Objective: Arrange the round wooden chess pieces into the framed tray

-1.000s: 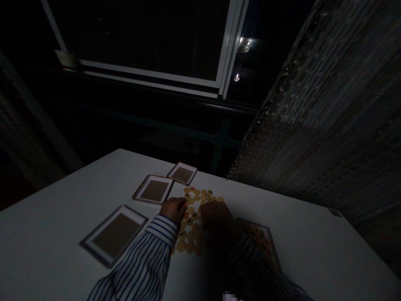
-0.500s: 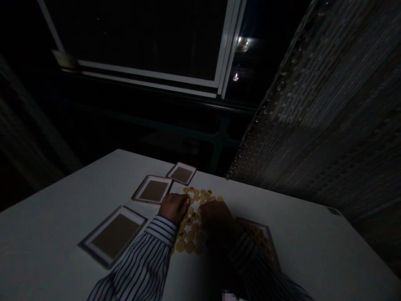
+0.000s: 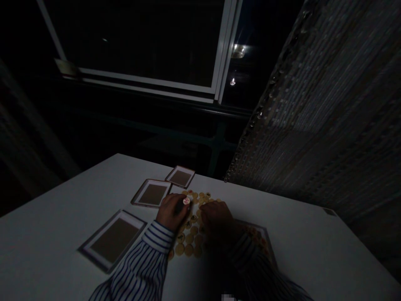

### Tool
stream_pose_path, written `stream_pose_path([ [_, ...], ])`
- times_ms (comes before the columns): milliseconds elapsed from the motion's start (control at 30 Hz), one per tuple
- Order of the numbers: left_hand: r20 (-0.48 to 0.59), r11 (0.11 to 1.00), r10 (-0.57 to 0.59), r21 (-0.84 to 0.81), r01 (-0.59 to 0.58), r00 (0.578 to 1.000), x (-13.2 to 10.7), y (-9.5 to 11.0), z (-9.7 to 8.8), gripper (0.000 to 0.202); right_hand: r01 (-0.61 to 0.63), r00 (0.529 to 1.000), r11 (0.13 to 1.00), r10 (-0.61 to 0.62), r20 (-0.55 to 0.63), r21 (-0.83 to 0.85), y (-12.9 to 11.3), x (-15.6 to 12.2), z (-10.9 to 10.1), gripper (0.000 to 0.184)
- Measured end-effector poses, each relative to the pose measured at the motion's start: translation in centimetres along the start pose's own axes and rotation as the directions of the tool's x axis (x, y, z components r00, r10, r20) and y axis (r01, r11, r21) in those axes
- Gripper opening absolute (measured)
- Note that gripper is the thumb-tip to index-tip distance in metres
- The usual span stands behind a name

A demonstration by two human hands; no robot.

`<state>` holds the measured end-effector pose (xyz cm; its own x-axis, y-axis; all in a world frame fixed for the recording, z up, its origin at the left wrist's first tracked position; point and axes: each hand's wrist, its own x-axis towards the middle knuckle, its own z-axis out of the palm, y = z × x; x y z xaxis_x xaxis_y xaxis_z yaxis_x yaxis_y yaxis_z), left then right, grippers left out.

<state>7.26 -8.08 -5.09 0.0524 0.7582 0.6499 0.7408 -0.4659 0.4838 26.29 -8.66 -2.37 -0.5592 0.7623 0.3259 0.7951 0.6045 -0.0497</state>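
Observation:
My left hand [image 3: 171,212] has its thumb and fingers closed on a round xiangqi piece [image 3: 186,201], whose red-marked face is turned up. Beneath and around both hands, many round yellowish xiangqi pieces [image 3: 189,238] lie spread on the white table. Some show dark characters, a few show red, and others look plain. My right hand [image 3: 217,217] is over the right side of the spread, fingers curled down and pressed together. It is in deep shadow, and anything between its fingertips is hidden. Beside the right forearm lies a shallow box [image 3: 271,244] holding red-marked pieces, partly covered by the arm.
Left of the pieces lie three shallow, frame-like boxes with brown middles: a near one [image 3: 94,256], a middle one [image 3: 137,196] and a far one [image 3: 190,178]. A beaded curtain [image 3: 282,138] hangs beyond the right side of the table [image 3: 56,217]. The room is dim.
My left hand has turned slightly and lifted, so the red-marked piece in its fingers now shows. My right hand stays nearly in place. The view has shifted slightly.

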Motion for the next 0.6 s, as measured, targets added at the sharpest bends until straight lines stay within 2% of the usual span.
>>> stream_pose_path([
  [167,-0.104,0.998,0.007,-0.063,-0.013,0.995,-0.2,0.7,-0.4,0.020,-0.014,1.000,1.000,0.015,0.023,-0.021,0.2,-0.1,-1.2,0.023],
  [433,-0.101,0.991,0.066,-0.109,-0.077,0.993,0.0,3.2,-0.9,0.019,-0.066,0.997,0.997,0.067,0.024,-0.045,0.7,-1.7,-4.2,0.025],
  [600,-0.107,0.988,0.102,-0.105,-0.113,0.989,-0.3,4.7,-0.9,0.019,-0.111,0.994,0.993,0.112,0.011,-0.050,1.2,-3.2,-5.1,0.024],
])
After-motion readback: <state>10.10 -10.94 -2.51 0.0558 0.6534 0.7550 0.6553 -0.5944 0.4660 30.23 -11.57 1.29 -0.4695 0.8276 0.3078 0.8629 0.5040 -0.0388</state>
